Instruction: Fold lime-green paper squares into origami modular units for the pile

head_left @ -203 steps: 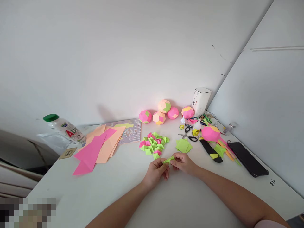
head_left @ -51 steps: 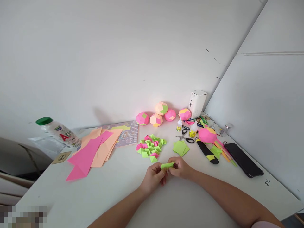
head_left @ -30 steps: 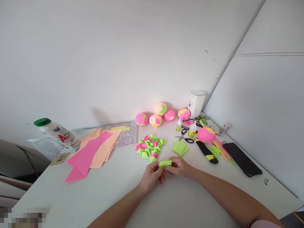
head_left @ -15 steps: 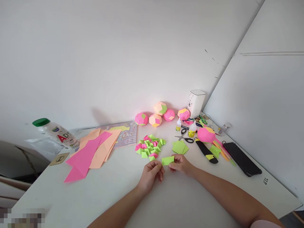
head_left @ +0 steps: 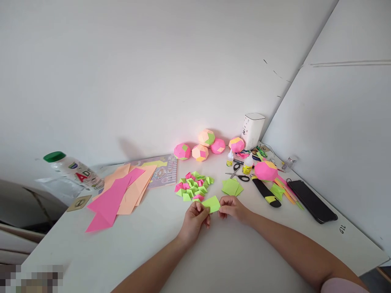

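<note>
A small green paper piece (head_left: 211,203) is held between both hands just above the white table (head_left: 214,260). My left hand (head_left: 195,217) pinches its left edge and my right hand (head_left: 233,207) pinches its right edge. The piece lies nearly flat and unfolded. Just beyond it sits a pile of folded green and pink paper units (head_left: 194,186), with a small stack of green paper squares (head_left: 232,187) to its right.
Pink and peach sheets (head_left: 122,191) lie at the left beside a tipped bottle (head_left: 73,171). Several paper balls (head_left: 201,148) line the wall. Scissors (head_left: 240,175), glue bottles (head_left: 247,162), a cutter (head_left: 265,191), a pink ball (head_left: 265,170) and a phone (head_left: 311,201) sit at the right.
The green piece was a narrow folded strip between my fingers; it is now opened out wider and flatter. My hands have shifted slightly toward the pile.
</note>
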A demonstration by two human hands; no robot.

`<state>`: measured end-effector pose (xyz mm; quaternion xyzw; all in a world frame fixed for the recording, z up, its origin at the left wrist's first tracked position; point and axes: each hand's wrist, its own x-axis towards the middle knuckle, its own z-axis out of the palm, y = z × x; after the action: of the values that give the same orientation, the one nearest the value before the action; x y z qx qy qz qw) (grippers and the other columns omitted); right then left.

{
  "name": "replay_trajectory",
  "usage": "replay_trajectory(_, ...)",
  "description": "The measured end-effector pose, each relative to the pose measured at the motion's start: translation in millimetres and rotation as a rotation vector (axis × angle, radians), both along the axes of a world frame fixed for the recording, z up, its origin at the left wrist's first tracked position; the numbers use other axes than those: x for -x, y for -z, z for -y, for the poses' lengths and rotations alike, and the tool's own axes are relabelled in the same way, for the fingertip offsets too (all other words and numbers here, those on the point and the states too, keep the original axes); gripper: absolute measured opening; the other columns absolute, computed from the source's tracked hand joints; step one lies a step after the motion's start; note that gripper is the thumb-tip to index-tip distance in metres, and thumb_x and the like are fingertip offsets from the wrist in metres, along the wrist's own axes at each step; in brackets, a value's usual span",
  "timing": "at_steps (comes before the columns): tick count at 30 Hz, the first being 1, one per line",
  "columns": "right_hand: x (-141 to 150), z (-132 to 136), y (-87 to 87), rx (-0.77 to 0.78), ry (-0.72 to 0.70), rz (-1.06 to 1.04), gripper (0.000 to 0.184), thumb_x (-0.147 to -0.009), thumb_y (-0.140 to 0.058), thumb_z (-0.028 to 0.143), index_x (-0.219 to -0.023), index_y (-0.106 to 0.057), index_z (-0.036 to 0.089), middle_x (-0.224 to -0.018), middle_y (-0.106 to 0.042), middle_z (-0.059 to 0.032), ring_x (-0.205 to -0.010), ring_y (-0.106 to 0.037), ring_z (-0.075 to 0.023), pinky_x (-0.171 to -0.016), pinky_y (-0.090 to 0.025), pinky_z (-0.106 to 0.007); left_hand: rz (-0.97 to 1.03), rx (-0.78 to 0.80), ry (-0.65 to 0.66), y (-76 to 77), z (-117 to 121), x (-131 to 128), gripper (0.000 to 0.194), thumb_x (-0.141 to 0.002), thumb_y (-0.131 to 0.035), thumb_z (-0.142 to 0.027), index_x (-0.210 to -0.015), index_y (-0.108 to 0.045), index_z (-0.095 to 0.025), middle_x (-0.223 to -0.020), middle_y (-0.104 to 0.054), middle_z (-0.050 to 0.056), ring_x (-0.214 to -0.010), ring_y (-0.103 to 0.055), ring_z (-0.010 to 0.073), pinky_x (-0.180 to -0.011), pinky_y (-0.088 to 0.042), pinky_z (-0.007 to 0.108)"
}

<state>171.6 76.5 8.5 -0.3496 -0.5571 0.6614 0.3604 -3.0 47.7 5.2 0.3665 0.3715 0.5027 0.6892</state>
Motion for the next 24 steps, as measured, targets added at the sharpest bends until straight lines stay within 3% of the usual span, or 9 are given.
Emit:
replay_trajectory(6, -2.1, -0.6, -1.8, -0.013, 0.043, -0.130, 0.015, -0.078, -0.052, 0.024, -0.067, -0.046, 0.017, -0.061, -0.060, 0.0005, -0.049, -0.054, -0.0101, -0.046, -0.039, -0.022, -0.031, -0.010, 0.053, -3.3, -0.5, 1.5, 0.026, -0.074, -0.063, -0.033, -0.087, -0.044, -0.020, -0.055, -0.048, -0.008, -0.040, -0.046, 0.0068, -0.038, -0.039, 0.019)
replay_trajectory(9, -0.1, -0.4, -2.5, -0.002, 0.053, -0.110, 0.020, -0.080, -0.056, 0.033, -0.075, -0.044, 0.018, -0.053, -0.055, 0.0048, -0.046, -0.054, -0.0102, -0.044, -0.040, -0.021, -0.138, -0.056, 0.118, -2.4, 0.9, 2.9, 0.036, -0.076, -0.060, -0.035, -0.105, -0.047, -0.018, -0.053, -0.049, -0.008, -0.042, -0.046, 0.0075, -0.043, -0.040, 0.021)
replay_trajectory(12, 1.8, -0.6, -3.5, 0.006, 0.069, -0.072, 0.024, -0.079, -0.059, 0.037, -0.078, -0.044, 0.018, -0.051, -0.052, 0.0072, -0.043, -0.053, -0.0098, -0.043, -0.042, -0.021, -0.223, -0.094, 0.167, 0.3, 2.7, 3.6, 0.043, -0.077, -0.058, -0.038, -0.111, -0.048, -0.015, -0.050, -0.049, -0.007, -0.043, -0.046, 0.0084, -0.046, -0.041, 0.022)
replay_trajectory(15, 2.0, -1.0, -4.4, 0.007, 0.083, -0.051, 0.023, -0.078, -0.059, 0.037, -0.080, -0.046, 0.019, -0.051, -0.052, 0.0078, -0.042, -0.053, -0.0094, -0.042, -0.043, -0.021, -0.256, -0.126, 0.183, 1.7, 3.5, 2.7, 0.036, -0.076, -0.059, -0.038, -0.104, -0.054, -0.015, -0.052, -0.048, -0.007, -0.044, -0.045, 0.0081, -0.046, -0.042, 0.023)
replay_trajectory(20, 0.8, -1.7, -3.0, -0.017, 0.105, -0.008, 0.020, -0.077, -0.061, 0.035, -0.081, -0.054, 0.017, -0.054, -0.053, 0.0065, -0.042, -0.052, -0.0084, -0.042, -0.043, -0.020, -0.230, -0.154, 0.172, -4.8, 4.5, 2.3, 0.015, -0.071, -0.062, -0.031, -0.075, -0.059, -0.016, -0.066, -0.048, -0.004, -0.048, -0.048, 0.0075, -0.045, -0.045, 0.023)
replay_trajectory(24, 0.5, -2.8, -0.3, -0.028, 0.156, -0.007, 0.019, -0.076, -0.062, 0.035, -0.080, -0.057, 0.017, -0.053, -0.052, 0.0060, -0.042, -0.049, -0.0077, -0.041, -0.042, -0.020, -0.223, -0.133, 0.215, -12.4, 6.4, 5.3, 0.014, -0.074, -0.059, -0.029, -0.072, -0.060, -0.015, -0.065, -0.052, -0.001, -0.050, -0.053, 0.0096, -0.050, -0.048, 0.025)
